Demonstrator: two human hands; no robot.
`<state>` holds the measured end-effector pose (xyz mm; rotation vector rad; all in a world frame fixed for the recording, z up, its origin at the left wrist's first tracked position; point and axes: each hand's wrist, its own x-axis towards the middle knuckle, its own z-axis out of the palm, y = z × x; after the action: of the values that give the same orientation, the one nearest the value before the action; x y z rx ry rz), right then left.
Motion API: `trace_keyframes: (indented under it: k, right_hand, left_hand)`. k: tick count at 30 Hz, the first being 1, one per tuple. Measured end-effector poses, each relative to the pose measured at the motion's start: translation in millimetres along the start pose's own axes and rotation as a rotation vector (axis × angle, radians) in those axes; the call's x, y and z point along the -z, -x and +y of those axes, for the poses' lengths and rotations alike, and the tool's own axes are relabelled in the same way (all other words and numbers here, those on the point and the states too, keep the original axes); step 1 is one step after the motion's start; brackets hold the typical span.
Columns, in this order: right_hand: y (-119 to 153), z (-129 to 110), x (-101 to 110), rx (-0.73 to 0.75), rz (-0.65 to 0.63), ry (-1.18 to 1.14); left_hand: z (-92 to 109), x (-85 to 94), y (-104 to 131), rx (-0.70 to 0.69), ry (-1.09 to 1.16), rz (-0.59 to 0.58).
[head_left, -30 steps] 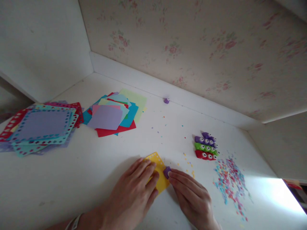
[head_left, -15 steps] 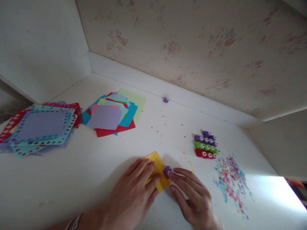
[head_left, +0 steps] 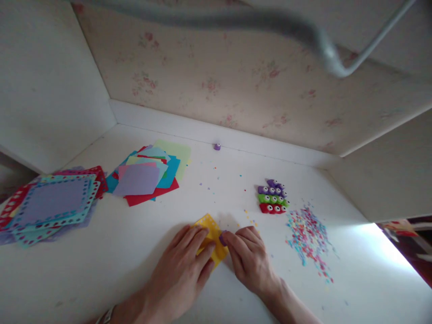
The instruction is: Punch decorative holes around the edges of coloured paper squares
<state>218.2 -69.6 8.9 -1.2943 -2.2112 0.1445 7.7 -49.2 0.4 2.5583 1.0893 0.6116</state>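
A yellow sheet of paper with small holes punched along its edges lies on the white table. My left hand rests on it, fingers lying flat and spread over its left part. At the sheet's right edge is a small purple craft hole punch, partly hidden by my fingers. My right hand is closed on this punch, its fingers curled and pressing at its top. Whether the punch is pressed fully down is hidden.
Punched, dotted-edge sheets are stacked at far left, beside plain coloured paper. Several purple, green and red punches stand in rows at right, near confetti. One purple punch sits by the back wall. A blurred grey cable crosses the top.
My right hand has gone from extended fingers at the purple punch to a curled grip pressing it. The left hand stays on the yellow paper. The view has shifted, and a cable now shows.
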Motion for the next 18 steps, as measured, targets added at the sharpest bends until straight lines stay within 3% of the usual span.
trace_keyframes:
  k: [7,12,18]
  right_hand:
    - [14,3,1,0.004,0.13,0.029]
    - [25,30,8,-0.174,0.231,0.073]
    - [23,41,25,-0.25,0.126,0.043]
  left_hand:
    - [-2,5.2,-1,-0.078,-0.073,-0.054]
    - [-7,1.7,-1,-0.126,-0.133,-0.045]
    - [-11,-1.6,-2,-0.174,-0.186,-0.038]
